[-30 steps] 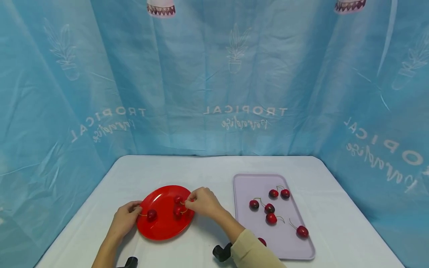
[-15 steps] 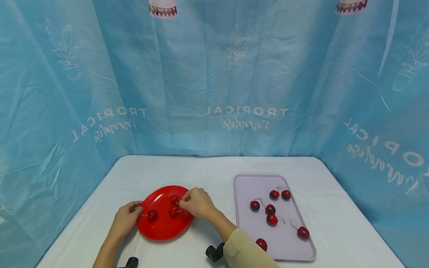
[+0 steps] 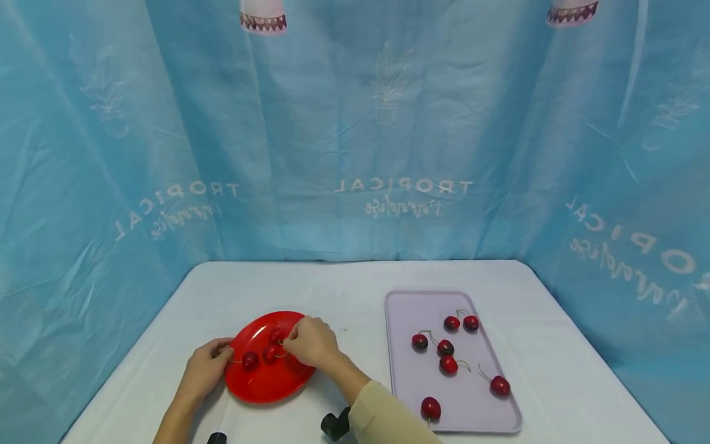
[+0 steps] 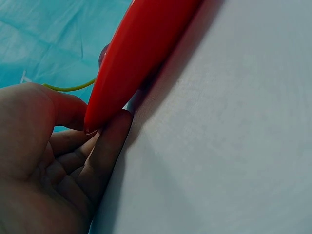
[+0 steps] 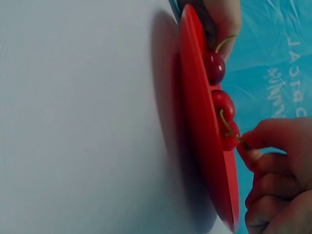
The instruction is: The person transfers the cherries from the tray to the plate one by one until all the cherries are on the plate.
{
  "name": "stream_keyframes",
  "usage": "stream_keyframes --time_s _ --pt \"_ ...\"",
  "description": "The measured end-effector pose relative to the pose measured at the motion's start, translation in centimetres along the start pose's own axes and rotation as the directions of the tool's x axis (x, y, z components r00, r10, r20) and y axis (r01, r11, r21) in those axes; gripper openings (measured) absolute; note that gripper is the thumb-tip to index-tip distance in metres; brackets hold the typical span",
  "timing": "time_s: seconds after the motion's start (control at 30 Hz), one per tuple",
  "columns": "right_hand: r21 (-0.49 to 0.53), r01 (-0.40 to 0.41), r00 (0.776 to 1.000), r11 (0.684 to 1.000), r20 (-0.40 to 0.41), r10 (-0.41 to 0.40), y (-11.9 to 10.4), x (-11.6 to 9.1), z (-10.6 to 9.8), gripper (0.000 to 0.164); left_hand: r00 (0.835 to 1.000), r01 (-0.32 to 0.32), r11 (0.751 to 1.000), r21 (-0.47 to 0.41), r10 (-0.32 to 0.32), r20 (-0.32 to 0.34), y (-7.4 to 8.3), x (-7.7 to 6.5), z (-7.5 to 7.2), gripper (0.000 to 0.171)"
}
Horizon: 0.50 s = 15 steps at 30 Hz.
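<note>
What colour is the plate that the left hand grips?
The plate is bright red, with no pattern showing; the head view shows it best.

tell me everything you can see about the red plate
The red plate is round, glossy and shallow, plastic by its look. It sits face up on the white table, left of the pale tray. The left hand pinches its left rim; the right hand hovers over its right side. Three cherries lie on or just above it.

The left hand (image 3: pixel 203 367) pinches thumb-uppermost, and the right hand (image 3: pixel 314 342), palm down, apparently pinches too.
</note>
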State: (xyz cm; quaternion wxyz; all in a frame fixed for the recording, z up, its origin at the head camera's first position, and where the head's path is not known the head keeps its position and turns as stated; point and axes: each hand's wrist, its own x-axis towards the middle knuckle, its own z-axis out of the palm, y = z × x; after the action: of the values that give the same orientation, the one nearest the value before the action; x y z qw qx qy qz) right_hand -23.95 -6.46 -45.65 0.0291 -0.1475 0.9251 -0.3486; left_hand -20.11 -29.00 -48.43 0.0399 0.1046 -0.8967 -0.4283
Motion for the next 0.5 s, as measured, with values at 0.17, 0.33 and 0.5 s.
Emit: stream_keyframes --time_s 0.17,0.33,0.5 --pt "-0.046 -0.013 1.0 0.999 -0.028 0.012 -0.7 -0.1 1.0 0.042 1.0 0.002 1.0 0.013 -0.002 -0.002 -0.4 -0.1 -0.3 0.04" --pt "-0.057 -0.016 0.999 0.998 -0.037 0.013 -1.0 -0.2 1.4 0.043 1.0 0.002 1.0 0.02 -0.002 -0.004 -0.2 -0.1 -0.3 0.04" --pt "-0.076 -0.019 0.999 0.997 -0.038 0.016 -1.0 -0.2 1.3 0.041 1.0 -0.007 1.0 0.015 0.007 -0.004 0.2 0.0 0.0 0.039"
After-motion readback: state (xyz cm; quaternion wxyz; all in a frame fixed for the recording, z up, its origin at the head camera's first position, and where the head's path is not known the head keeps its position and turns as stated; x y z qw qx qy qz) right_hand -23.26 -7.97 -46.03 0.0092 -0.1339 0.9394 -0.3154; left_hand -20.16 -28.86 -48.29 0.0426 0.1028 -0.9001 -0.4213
